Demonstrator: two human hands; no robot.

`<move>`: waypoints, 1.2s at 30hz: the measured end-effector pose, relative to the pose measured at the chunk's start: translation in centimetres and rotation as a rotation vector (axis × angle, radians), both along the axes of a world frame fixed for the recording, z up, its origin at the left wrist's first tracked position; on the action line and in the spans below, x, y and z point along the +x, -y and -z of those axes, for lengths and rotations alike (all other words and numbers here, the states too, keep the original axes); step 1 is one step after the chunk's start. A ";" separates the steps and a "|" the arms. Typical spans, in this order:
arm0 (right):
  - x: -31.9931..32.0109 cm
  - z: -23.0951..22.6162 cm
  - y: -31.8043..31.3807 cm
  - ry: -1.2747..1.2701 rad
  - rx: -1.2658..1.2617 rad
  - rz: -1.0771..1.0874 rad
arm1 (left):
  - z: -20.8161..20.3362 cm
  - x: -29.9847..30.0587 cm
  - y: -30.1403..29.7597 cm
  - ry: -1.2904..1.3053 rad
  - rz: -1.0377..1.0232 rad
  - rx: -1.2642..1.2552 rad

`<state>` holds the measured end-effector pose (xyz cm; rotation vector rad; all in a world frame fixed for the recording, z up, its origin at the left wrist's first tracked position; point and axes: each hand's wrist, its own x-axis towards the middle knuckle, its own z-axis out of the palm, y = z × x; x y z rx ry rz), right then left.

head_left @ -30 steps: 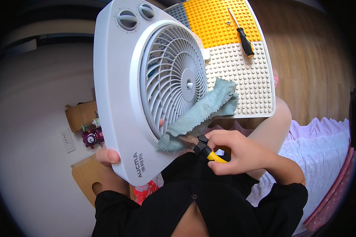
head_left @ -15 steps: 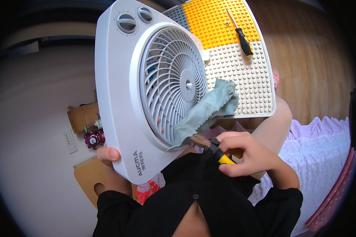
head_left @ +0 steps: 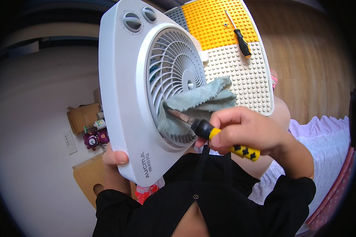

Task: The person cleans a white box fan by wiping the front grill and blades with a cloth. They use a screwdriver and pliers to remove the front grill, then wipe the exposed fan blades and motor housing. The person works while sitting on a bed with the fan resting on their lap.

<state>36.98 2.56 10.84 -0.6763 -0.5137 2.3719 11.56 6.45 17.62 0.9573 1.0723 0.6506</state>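
A white box fan (head_left: 124,91) with a round swirled grille (head_left: 172,75) and two grey knobs (head_left: 132,22) stands tilted in front of me. My left hand (head_left: 115,157) grips its lower left corner, thumb on the front and the other fingers hidden behind. In my right hand (head_left: 241,130) are pliers (head_left: 203,128) with black and yellow handles. Their metal jaws push into a grey-green cloth (head_left: 199,98), which lies bunched against the lower part of the grille. The jaw tips are hidden in the cloth, so I cannot tell whether they pinch it.
Behind the fan is a small table with a studded top (head_left: 241,79) in white, yellow and grey. A black-handled screwdriver (head_left: 242,42) and a tiny metal part (head_left: 225,24) lie on it. A wall socket (head_left: 69,143) and a purple toy (head_left: 94,139) are at left, a white bedspread (head_left: 320,154) at right.
My right hand has turned the pliers and pushed them up and left, carrying the cloth farther over the lower grille. The fan has shifted slightly right, with my left hand still on it.
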 end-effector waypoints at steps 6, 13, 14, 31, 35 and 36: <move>1.0 0.4 0.6 0.007 0.112 -0.058 | -0.5 0.1 0.1 -0.024 -0.063 0.000; 0.8 0.4 0.8 -0.029 0.148 -0.128 | -0.4 0.3 -0.1 0.006 -0.058 -0.023; 0.7 0.4 0.7 -0.028 0.154 -0.127 | -0.2 0.1 0.0 0.015 -0.042 0.011; 0.2 -0.3 -0.1 0.323 0.644 -0.153 | 0.1 -0.1 -0.4 0.045 -0.003 0.000; -0.3 1.2 -1.2 -0.042 -0.020 -0.008 | -0.2 -0.4 -0.5 0.051 -0.011 -0.010; -0.5 1.3 -1.0 -0.019 0.025 -0.001 | -0.1 -0.6 -0.4 0.049 -0.016 -0.011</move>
